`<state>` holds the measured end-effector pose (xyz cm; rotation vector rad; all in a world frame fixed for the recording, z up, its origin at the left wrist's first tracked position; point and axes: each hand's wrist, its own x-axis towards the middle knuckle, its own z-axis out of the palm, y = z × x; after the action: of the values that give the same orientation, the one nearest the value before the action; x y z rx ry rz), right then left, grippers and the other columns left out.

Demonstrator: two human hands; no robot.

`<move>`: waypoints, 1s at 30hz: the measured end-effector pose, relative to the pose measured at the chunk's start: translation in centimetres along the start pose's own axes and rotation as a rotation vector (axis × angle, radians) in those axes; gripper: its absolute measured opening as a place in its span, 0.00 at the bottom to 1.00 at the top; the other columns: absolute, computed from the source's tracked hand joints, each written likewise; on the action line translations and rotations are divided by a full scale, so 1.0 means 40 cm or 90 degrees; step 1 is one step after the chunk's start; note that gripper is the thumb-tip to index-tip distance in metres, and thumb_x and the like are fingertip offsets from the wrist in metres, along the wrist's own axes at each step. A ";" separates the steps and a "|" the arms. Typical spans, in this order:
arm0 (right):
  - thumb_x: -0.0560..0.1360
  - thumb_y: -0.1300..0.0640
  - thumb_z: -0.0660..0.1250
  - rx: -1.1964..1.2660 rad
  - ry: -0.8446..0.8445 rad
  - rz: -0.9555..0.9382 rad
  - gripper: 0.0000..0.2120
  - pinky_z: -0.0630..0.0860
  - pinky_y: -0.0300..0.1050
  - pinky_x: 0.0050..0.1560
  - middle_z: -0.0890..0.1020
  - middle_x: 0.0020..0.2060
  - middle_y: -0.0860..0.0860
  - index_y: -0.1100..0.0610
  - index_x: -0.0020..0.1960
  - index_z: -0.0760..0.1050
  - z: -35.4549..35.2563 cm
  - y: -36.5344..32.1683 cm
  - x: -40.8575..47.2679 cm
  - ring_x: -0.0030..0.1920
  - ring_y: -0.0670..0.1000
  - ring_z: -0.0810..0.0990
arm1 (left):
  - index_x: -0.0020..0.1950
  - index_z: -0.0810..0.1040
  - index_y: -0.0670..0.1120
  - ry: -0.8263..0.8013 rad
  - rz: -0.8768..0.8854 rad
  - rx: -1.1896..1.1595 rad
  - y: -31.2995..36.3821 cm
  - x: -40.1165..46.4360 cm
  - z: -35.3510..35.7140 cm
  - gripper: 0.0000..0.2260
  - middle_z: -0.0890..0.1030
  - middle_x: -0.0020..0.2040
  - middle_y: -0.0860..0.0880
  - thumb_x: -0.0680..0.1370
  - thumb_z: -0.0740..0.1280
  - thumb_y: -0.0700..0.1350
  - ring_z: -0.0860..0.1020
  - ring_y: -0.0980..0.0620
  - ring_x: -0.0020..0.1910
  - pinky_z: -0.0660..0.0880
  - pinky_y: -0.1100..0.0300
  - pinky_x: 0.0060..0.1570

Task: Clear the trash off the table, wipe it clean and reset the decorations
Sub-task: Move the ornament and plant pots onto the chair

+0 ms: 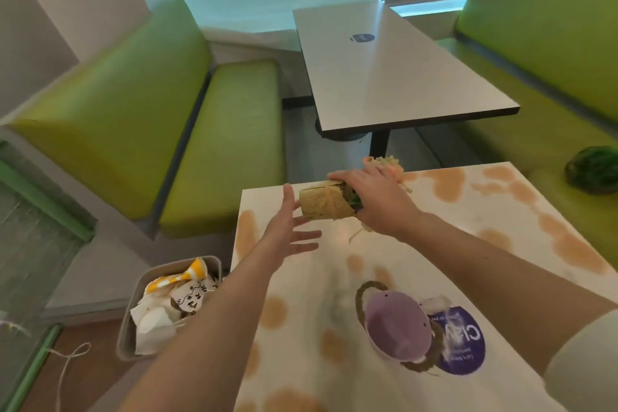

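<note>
My right hand point(374, 197) grips a small plant in a tan woven pot point(322, 202), tipped on its side above the far left corner of the white table point(351, 264). Pale straw-like stems stick out past my fingers. My left hand point(287, 231) is open with spread fingers, its fingertips touching the pot's bottom end. The tabletop carries several orange-brown stains point(568, 244). A purple dome-shaped object point(398, 324) sits nearer me beside a round purple sticker point(463, 341).
A grey bin point(132, 311) full of paper trash stands on the floor left of the table. Green bench seats point(220, 144) flank both sides. A second grey table point(394, 73) stands farther off. A dark green round object point(593, 169) lies on the right bench.
</note>
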<state>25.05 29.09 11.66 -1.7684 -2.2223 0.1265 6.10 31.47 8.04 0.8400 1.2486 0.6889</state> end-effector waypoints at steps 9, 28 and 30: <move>0.70 0.59 0.73 -0.117 0.252 0.049 0.27 0.52 0.58 0.76 0.71 0.69 0.55 0.55 0.68 0.74 0.030 -0.029 -0.156 0.72 0.59 0.62 | 0.60 0.76 0.45 0.055 -0.033 -0.256 -0.058 -0.121 0.126 0.22 0.82 0.49 0.42 0.79 0.61 0.62 0.80 0.47 0.41 0.77 0.60 0.35; 0.84 0.52 0.55 0.760 0.326 0.438 0.20 0.70 0.49 0.66 0.71 0.69 0.46 0.49 0.76 0.62 -0.012 -0.118 -0.317 0.66 0.49 0.72 | 0.60 0.79 0.45 -0.157 -0.007 -0.277 -0.156 -0.271 0.148 0.34 0.80 0.46 0.46 0.67 0.63 0.70 0.75 0.53 0.43 0.71 0.62 0.43; 0.84 0.50 0.52 0.824 0.278 0.433 0.18 0.73 0.44 0.60 0.76 0.63 0.46 0.50 0.73 0.66 -0.018 -0.117 -0.325 0.60 0.47 0.77 | 0.62 0.77 0.44 -0.176 0.015 -0.221 -0.162 -0.280 0.147 0.30 0.83 0.51 0.46 0.69 0.68 0.63 0.78 0.52 0.47 0.73 0.61 0.48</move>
<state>23.44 15.34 11.22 -1.3965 -0.7270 0.9457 9.68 17.75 9.01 0.6368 0.8404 0.7545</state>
